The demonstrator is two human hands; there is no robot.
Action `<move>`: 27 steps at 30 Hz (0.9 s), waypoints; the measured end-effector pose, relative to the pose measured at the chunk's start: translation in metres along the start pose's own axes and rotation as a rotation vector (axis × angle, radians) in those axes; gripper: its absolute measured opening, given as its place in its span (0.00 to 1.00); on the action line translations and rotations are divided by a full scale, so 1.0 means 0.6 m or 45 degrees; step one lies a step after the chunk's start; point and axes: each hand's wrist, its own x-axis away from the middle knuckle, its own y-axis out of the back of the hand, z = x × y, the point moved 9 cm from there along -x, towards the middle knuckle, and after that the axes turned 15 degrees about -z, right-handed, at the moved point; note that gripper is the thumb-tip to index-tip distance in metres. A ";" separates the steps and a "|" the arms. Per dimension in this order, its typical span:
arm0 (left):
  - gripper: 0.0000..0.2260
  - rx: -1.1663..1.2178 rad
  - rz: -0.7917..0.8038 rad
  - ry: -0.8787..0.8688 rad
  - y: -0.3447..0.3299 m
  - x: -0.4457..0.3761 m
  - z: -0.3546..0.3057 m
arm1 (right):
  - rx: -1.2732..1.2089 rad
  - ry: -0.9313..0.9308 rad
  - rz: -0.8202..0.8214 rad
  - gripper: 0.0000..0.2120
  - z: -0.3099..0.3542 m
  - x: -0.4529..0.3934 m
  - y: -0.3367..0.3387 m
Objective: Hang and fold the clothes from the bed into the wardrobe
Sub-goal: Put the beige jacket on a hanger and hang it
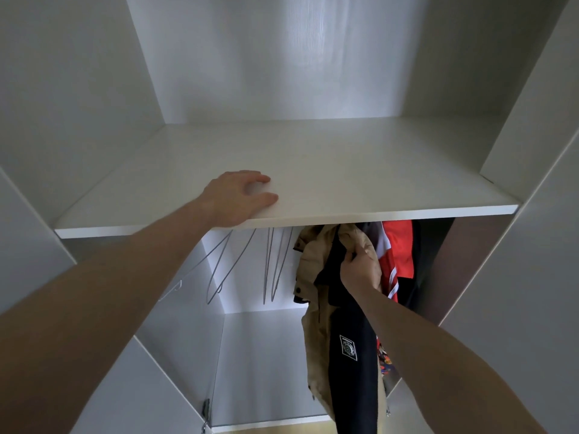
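I am facing an open white wardrobe. My left hand (pixel 241 195) rests on the front part of its upper shelf (pixel 329 170), fingers loosely bent and holding nothing. Below the shelf hangs a beige jacket with a dark lining and a white badge (pixel 319 308). My right hand (pixel 360 267) grips that jacket near its collar. The rail and the jacket's hanger are hidden behind the shelf edge. A red and white garment (pixel 399 255) hangs just right of the jacket, with dark clothes behind it.
Several bare wire hangers (pixel 247 264) hang to the left of the jacket under the shelf. The wardrobe's white side panels (pixel 513 126) and open doors frame both sides. The wardrobe floor (pixel 266 364) shows below the hangers.
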 end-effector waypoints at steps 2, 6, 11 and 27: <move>0.33 0.011 -0.009 -0.003 0.001 -0.001 0.000 | -0.014 0.001 0.020 0.25 -0.004 -0.001 0.002; 0.33 0.009 -0.013 0.000 -0.001 -0.002 0.001 | -0.044 -0.013 -0.017 0.24 -0.009 0.023 0.010; 0.33 0.015 -0.013 0.023 -0.002 -0.003 0.005 | -0.056 0.314 -0.160 0.19 0.063 0.078 0.003; 0.27 -0.038 -0.027 -0.047 -0.004 -0.009 0.005 | -0.161 -0.281 0.835 0.24 0.136 0.173 -0.264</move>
